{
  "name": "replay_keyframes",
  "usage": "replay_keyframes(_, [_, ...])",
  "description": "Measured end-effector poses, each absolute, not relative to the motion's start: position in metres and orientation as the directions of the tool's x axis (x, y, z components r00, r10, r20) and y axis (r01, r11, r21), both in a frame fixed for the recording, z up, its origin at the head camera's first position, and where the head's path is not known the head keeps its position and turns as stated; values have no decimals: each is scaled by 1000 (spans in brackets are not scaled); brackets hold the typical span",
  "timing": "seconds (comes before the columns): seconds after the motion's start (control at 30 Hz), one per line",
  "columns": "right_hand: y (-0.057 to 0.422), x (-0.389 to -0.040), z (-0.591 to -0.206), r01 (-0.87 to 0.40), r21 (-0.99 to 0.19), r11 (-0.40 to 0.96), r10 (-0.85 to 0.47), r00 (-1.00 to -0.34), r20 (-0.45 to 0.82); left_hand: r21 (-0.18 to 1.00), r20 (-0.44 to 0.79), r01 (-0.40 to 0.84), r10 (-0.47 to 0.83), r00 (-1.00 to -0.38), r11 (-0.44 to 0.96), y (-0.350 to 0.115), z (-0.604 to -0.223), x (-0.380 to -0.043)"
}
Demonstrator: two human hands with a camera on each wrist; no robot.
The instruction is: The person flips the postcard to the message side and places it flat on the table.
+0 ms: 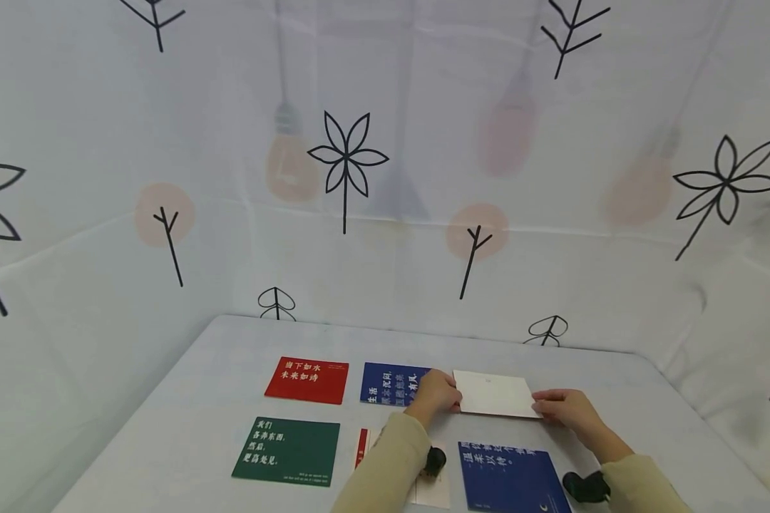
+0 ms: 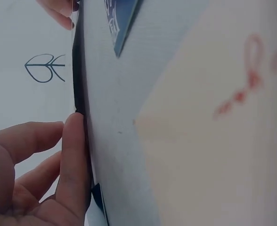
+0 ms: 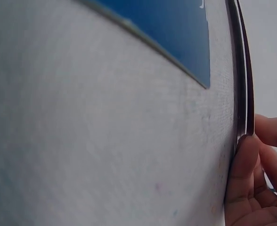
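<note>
A white-faced postcard [image 1: 495,393] lies low over the back right of the table, between both hands. My left hand [image 1: 433,392] pinches its left edge between thumb and fingers, and my right hand [image 1: 570,412] pinches the right edge. Seen edge-on in the right wrist view, the postcard [image 3: 249,75] has a dark underside. Just left of it is a blue postcard [image 1: 385,385] with white lettering, partly covered by my left hand. Another blue postcard [image 1: 510,477] lies in front, between the forearms.
At left, a red postcard [image 1: 308,381] lies behind a green one [image 1: 289,452]. A pale card [image 1: 433,491] with red marks is partly hidden under my left forearm. A patterned white curtain [image 1: 398,271] hangs behind the white table [image 1: 186,413].
</note>
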State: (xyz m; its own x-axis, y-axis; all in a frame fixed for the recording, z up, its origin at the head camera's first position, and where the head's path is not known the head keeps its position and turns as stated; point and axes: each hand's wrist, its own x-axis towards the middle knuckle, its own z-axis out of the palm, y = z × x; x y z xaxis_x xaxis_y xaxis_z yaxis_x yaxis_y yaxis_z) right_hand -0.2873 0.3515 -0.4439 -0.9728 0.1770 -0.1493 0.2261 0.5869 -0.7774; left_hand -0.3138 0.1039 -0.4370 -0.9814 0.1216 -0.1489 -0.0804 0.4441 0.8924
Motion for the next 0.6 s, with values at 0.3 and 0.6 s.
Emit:
replay_keyframes(0.3, [350,-288,-443,216,-750,625,172,-975,-137,853,-119,-43,113,-986,521,105,-433,-311])
replay_keyframes(0.6, [347,-287,-442,215,-750,625,177,-975,-132,779,-73,44,160,-984,626,104,-430,-310])
